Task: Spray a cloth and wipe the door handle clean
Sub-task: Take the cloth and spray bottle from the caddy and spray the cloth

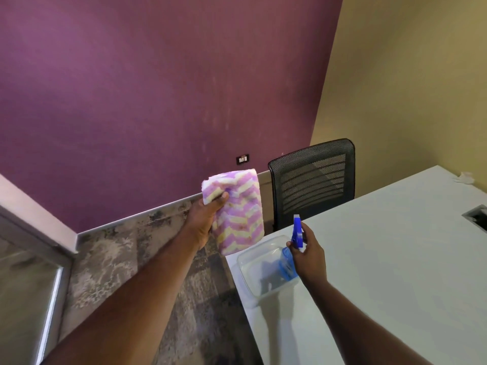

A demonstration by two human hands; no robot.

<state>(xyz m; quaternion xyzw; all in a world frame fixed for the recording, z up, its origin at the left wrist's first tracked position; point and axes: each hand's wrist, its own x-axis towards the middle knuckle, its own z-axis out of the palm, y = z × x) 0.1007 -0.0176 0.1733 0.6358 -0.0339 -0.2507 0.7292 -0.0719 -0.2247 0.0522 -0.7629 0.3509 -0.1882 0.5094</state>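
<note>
At the far left a grey metal-framed glass door panel [31,262] runs down the edge of the view, with mottled grey and beige carpet floor [126,259] beside it and a purple wall [131,88] behind. The left hand [204,219] reaches forward over the carpet, fingers wrapped behind and thumb pressed on the front of a folded pink, white and yellow zigzag-patterned cloth [237,209]. The cloth hangs upright in the air, its long axis running top to bottom and leaning slightly right, its broad face turned toward the camera and the sprayer. A small black wall socket [242,159] sits on the purple wall just above the cloth. To the right, a clear rectangular plastic container [253,275] stands at the near-left corner of the white bench [395,259]. Above the container, the right hand [308,255] grips a blue plastic spray bottle [292,248] around its neck, one finger at the trigger; the bottle stands roughly upright, its nozzle aimed up and left toward the cloth, which is near but not touching. Behind the bench stands a black mesh-backed office chair [313,180] against a beige wall [408,88]. At the far right, a crumpled white tissue [465,177] lies on the bench, and a dark rectangular cable opening [477,216] is cut into its surface.
</note>
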